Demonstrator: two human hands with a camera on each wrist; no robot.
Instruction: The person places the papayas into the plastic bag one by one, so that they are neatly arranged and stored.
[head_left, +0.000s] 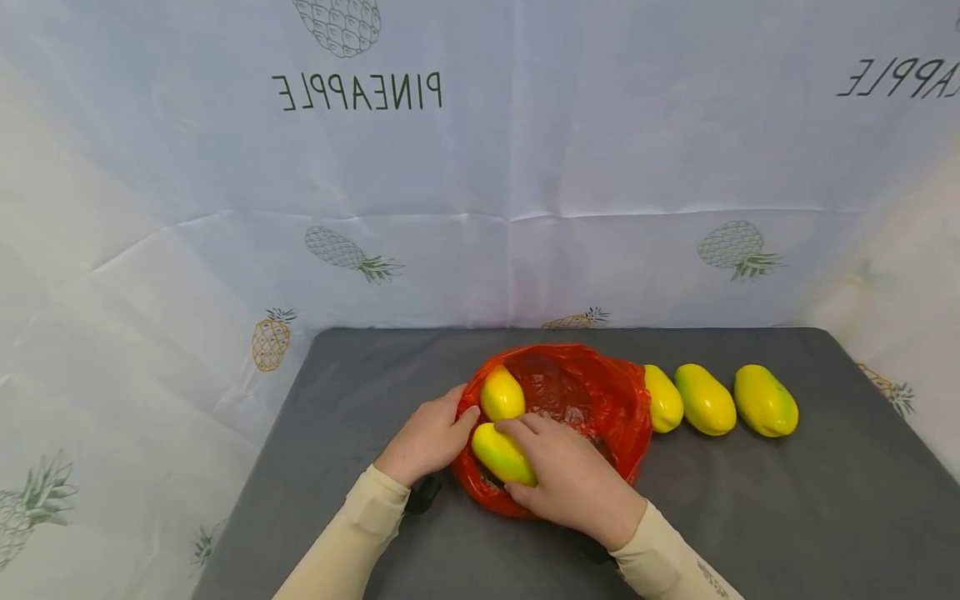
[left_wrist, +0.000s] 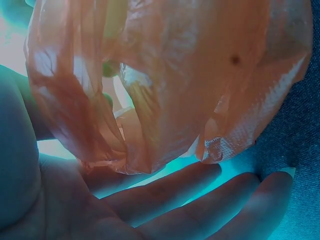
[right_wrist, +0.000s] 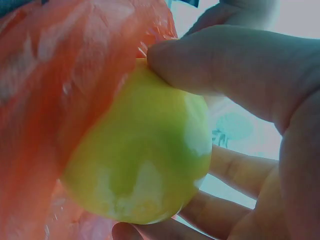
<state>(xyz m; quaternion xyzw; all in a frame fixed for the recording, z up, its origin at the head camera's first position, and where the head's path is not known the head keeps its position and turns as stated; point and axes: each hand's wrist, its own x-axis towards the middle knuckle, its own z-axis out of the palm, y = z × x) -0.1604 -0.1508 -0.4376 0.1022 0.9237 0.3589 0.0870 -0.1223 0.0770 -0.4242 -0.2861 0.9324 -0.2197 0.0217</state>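
Note:
A red plastic bag (head_left: 558, 387) lies with its mouth wide. My left hand (head_left: 427, 437) holds the bag's left rim, thumb over the edge and fingers along the outside; the left wrist view shows the fingers (left_wrist: 200, 205) beneath the crinkled plastic. My right hand (head_left: 573, 475) grips a yellow-green mango (head_left: 501, 454) over the front left of the bag's mouth. In the right wrist view, thumb and fingers wrap this mango (right_wrist: 145, 155) beside the red film. Another mango (head_left: 502, 394) sits inside the bag at its left side, just behind the held one.
To the right of the bag, three more mangoes stand in a row: one partly hidden by the bag (head_left: 663, 400), a middle mango (head_left: 705, 400) and a right-hand mango (head_left: 765, 402). They rest on a dark grey table (head_left: 750, 517). A pineapple-print curtain (head_left: 465, 158) hangs behind.

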